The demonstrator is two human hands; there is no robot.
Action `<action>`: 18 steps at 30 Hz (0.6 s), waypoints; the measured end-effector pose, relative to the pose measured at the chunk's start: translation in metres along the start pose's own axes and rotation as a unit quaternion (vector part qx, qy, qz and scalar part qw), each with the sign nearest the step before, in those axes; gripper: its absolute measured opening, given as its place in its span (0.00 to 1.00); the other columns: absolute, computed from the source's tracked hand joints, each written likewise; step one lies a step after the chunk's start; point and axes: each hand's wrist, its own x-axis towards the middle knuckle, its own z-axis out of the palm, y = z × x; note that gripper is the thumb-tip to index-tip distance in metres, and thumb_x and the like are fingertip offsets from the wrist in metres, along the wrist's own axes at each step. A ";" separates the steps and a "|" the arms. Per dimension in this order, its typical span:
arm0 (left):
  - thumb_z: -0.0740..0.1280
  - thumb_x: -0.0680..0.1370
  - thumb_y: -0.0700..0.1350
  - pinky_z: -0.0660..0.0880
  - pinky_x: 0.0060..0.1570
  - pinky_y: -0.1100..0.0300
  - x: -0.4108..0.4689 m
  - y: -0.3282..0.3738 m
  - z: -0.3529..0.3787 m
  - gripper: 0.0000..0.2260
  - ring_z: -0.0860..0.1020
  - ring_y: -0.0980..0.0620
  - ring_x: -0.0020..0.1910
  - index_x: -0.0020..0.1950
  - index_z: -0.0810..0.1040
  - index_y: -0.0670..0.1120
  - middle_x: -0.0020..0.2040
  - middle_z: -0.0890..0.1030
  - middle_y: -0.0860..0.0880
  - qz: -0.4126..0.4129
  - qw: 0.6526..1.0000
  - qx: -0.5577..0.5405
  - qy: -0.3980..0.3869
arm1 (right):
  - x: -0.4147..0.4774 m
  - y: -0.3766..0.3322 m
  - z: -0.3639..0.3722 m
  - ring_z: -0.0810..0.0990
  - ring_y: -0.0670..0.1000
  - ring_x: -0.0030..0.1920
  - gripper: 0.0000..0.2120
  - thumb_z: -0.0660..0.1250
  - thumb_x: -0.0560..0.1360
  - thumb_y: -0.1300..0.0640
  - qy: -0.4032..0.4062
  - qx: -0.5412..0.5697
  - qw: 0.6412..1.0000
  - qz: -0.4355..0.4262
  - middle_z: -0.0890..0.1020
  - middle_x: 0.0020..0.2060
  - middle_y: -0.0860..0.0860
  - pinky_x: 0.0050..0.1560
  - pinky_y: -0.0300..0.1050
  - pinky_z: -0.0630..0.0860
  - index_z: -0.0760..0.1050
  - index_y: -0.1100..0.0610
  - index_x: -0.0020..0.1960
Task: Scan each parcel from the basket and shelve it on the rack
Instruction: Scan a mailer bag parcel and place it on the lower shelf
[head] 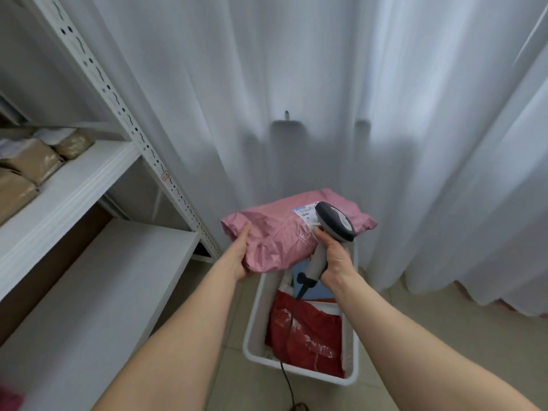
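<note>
My left hand (240, 253) grips the near left edge of a pink plastic parcel (278, 232) and holds it above the white basket (253, 327). A white shipping label (305, 214) sits on the parcel's top. My right hand (333, 256) grips the handle of a grey corded barcode scanner (333, 225), whose head points down at the label. In the basket lie a dark red parcel (305, 336) and a blue one (318, 289), partly hidden under the pink parcel. The white rack (74, 185) stands to the left.
Several brown parcels (29, 161) lie on the rack's middle shelf, and the lower shelf (98, 286) is bare white. A white curtain (296, 99) hangs close behind the basket. The scanner's black cable (286, 378) trails to the tiled floor.
</note>
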 end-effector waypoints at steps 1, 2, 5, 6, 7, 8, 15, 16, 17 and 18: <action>0.63 0.74 0.64 0.75 0.58 0.46 -0.009 -0.006 -0.004 0.28 0.80 0.42 0.54 0.58 0.77 0.40 0.55 0.81 0.38 -0.005 0.999 -0.028 -0.018 | -0.006 -0.003 0.000 0.80 0.50 0.39 0.08 0.73 0.71 0.65 0.000 0.005 1.000 -0.007 0.83 0.42 0.53 0.38 0.44 0.75 0.79 0.58 0.49; 0.63 0.73 0.65 0.75 0.59 0.46 -0.017 -0.014 -0.009 0.29 0.79 0.40 0.56 0.59 0.77 0.41 0.56 0.80 0.37 -0.006 0.998 -0.037 -0.040 | -0.011 -0.006 -0.002 0.80 0.50 0.40 0.09 0.74 0.70 0.65 -0.001 0.008 1.000 -0.012 0.83 0.42 0.54 0.39 0.45 0.76 0.79 0.58 0.49; 0.69 0.71 0.56 0.80 0.48 0.47 -0.037 -0.032 -0.009 0.22 0.82 0.41 0.47 0.55 0.77 0.40 0.48 0.83 0.38 -0.007 0.998 -0.038 -0.053 | -0.026 -0.012 -0.006 0.82 0.51 0.40 0.07 0.74 0.70 0.65 -0.031 -0.015 0.999 -0.028 0.84 0.40 0.53 0.43 0.46 0.78 0.80 0.57 0.46; 0.71 0.72 0.50 0.81 0.44 0.49 -0.042 -0.032 -0.005 0.16 0.83 0.42 0.43 0.52 0.77 0.40 0.43 0.84 0.39 0.001 0.998 -0.048 -0.042 | -0.031 -0.013 -0.008 0.81 0.51 0.40 0.07 0.74 0.70 0.65 -0.046 -0.036 0.998 -0.033 0.84 0.38 0.52 0.42 0.46 0.77 0.81 0.57 0.46; 0.71 0.74 0.45 0.81 0.40 0.51 -0.046 -0.031 0.001 0.10 0.83 0.44 0.38 0.49 0.78 0.40 0.38 0.84 0.41 0.013 0.998 -0.048 -0.027 | -0.035 -0.014 -0.009 0.81 0.51 0.40 0.07 0.74 0.70 0.64 -0.063 -0.058 0.996 -0.036 0.84 0.38 0.52 0.43 0.46 0.76 0.81 0.56 0.46; 0.70 0.75 0.41 0.81 0.34 0.54 -0.048 -0.028 0.006 0.05 0.83 0.46 0.32 0.46 0.78 0.40 0.34 0.84 0.42 0.024 0.999 -0.039 -0.011 | -0.041 -0.014 -0.010 0.80 0.51 0.39 0.07 0.74 0.70 0.64 -0.074 -0.076 0.994 -0.035 0.83 0.38 0.52 0.42 0.46 0.76 0.81 0.56 0.47; 0.65 0.73 0.35 0.78 0.26 0.58 -0.039 -0.002 -0.023 0.06 0.78 0.52 0.22 0.38 0.75 0.44 0.25 0.79 0.48 0.091 0.994 0.014 0.065 | -0.054 -0.018 -0.015 0.83 0.50 0.34 0.08 0.72 0.72 0.63 -0.074 -0.015 0.997 -0.018 0.84 0.40 0.53 0.28 0.41 0.77 0.79 0.56 0.49; 0.64 0.73 0.36 0.79 0.28 0.57 -0.038 0.002 -0.032 0.06 0.78 0.52 0.22 0.38 0.75 0.44 0.25 0.79 0.48 0.088 0.993 0.024 0.069 | -0.056 -0.019 -0.014 0.84 0.50 0.34 0.07 0.71 0.72 0.63 -0.069 0.005 0.998 -0.013 0.85 0.39 0.53 0.27 0.41 0.77 0.79 0.56 0.49; 0.64 0.73 0.36 0.79 0.30 0.56 -0.039 0.005 -0.038 0.06 0.78 0.52 0.23 0.38 0.74 0.45 0.25 0.79 0.48 0.085 0.993 0.037 0.069 | -0.057 -0.019 -0.013 0.84 0.50 0.32 0.06 0.71 0.73 0.63 -0.066 0.019 0.998 -0.010 0.85 0.36 0.52 0.26 0.41 0.77 0.79 0.56 0.48; 0.63 0.74 0.37 0.79 0.32 0.56 -0.040 0.008 -0.044 0.06 0.78 0.51 0.23 0.38 0.74 0.44 0.25 0.79 0.48 0.083 0.994 0.044 0.063 | -0.059 -0.018 -0.011 0.83 0.49 0.30 0.05 0.71 0.73 0.63 -0.064 0.026 0.998 -0.006 0.85 0.33 0.51 0.25 0.40 0.76 0.79 0.56 0.47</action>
